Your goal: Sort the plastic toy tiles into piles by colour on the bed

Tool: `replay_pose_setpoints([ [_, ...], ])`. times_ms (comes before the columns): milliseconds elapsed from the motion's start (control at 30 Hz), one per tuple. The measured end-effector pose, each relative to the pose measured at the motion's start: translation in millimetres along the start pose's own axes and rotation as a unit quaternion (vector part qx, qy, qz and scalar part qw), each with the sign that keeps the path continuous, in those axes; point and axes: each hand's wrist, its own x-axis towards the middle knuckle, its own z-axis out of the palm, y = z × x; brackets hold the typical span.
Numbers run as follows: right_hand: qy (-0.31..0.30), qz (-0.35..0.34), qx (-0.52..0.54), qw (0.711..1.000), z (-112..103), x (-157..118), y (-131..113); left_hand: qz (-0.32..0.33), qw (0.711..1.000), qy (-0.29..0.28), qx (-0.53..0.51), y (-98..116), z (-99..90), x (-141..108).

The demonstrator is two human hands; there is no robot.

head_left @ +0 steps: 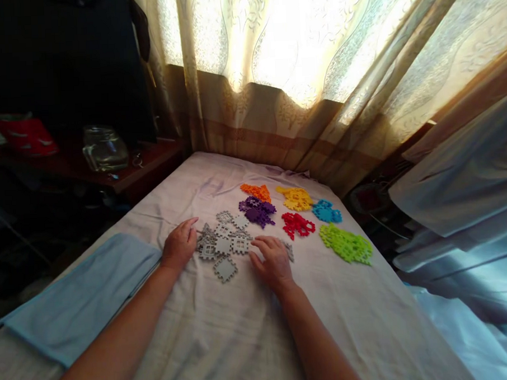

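Observation:
Grey interlocking plastic tiles [223, 247] with notched edges lie in a loose pile between my hands, some with window-like cutouts. One grey square tile [225, 269] lies a little nearer to me than the rest. My left hand [180, 245] rests at the pile's left edge, its fingers stretched out and nothing visible in them. On the other side, my right hand [274, 262] is spread, its fingertips beside the rightmost window tile [240, 243]; whether they touch it I cannot tell. Another grey piece [289, 251] shows partly behind that hand.
Beyond lie piles of orange [256, 191], purple [258, 211], yellow [296, 199], red [297, 225], blue [326, 211] and green pieces [346, 244]. A folded blue cloth [90, 292] covers the sheet's left side. A glass jar [104, 149] stands on a dark desk [145, 161].

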Motion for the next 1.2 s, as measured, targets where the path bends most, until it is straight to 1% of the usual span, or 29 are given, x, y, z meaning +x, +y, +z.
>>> replay_pose_setpoints([
  [67,-0.04,-0.008,-0.003,0.999,4.7,10.8,-11.0,0.003,1.0,0.005,0.003,0.2,-0.2,0.0],
  [133,-0.073,-0.013,-0.013,0.997,8.0,17.7,-16.8,0.004,1.0,0.005,0.007,0.1,-0.3,-0.1],
  [200,-0.101,-0.022,-0.017,0.995,10.3,18.8,-19.0,0.003,1.0,0.004,0.011,-0.1,0.1,-0.6],
  [267,-0.115,-0.03,-0.017,0.993,11.7,14.7,-19.3,0.003,1.0,0.005,0.017,-0.1,0.8,-1.5],
  [333,-0.111,-0.033,-0.017,0.993,12.5,7.6,-18.6,0.004,1.0,0.007,0.024,0.2,1.3,-2.9],
  [500,-0.072,-0.029,-0.024,0.997,11.8,-10.0,-14.8,0.017,0.999,0.015,0.038,1.8,0.4,-6.7],
  [600,-0.072,-0.026,-0.017,0.997,10.3,-15.7,-13.6,0.031,0.999,0.016,0.035,3.0,-1.6,-8.6],
  [733,-0.074,-0.008,-0.018,0.997,8.2,-16.7,-13.8,0.044,0.999,0.018,0.019,4.5,-5.7,-12.0],
  [900,-0.1,0.022,0.005,0.995,6.1,-14.1,-12.2,0.062,0.998,0.009,-0.001,6.5,-10.3,-20.5],
  [1033,-0.11,0.053,-0.009,0.992,3.3,-13.2,-12.2,0.072,0.997,-0.002,-0.012,8.3,-13.1,-26.7],
  [1200,-0.107,0.077,-0.022,0.991,4.3,-14.5,-16.2,0.061,0.998,-0.011,-0.016,9.3,-15.4,-27.8],
])
